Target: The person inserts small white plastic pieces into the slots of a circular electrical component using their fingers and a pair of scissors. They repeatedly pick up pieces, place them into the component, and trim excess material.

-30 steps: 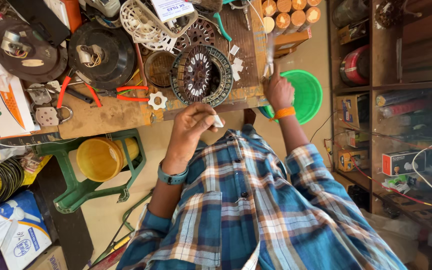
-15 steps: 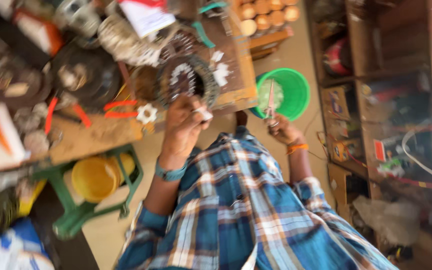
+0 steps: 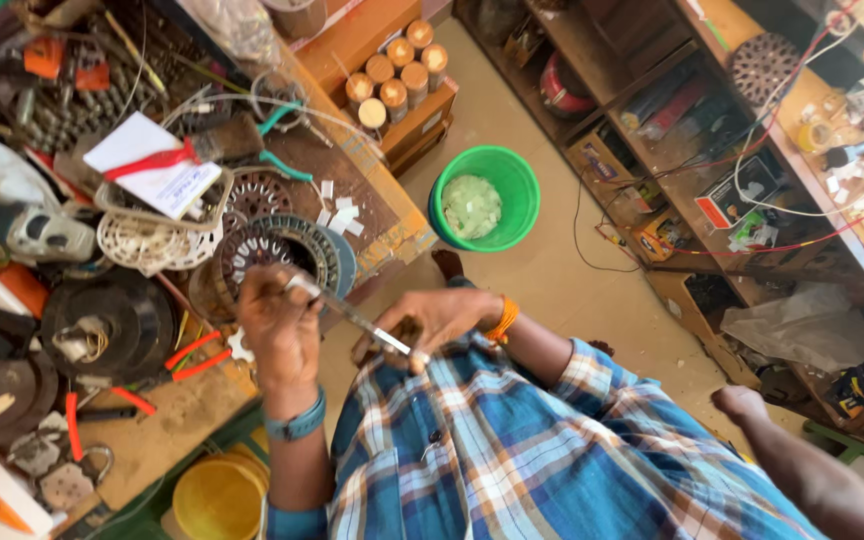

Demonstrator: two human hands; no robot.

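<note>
**Both hands on a thin metal strip**

Your left hand [image 3: 280,322] pinches one end of a thin metal strip [image 3: 357,318], and your right hand [image 3: 432,322] is closed around the other end. The strip is above your checked shirt [image 3: 512,450], beside the round motor stator [image 3: 282,255] on the workbench [image 3: 167,420].

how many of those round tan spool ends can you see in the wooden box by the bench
6, clustered in the brown wooden box above the round green plastic bucket: top ones at and, then. Others may be hidden.
</note>
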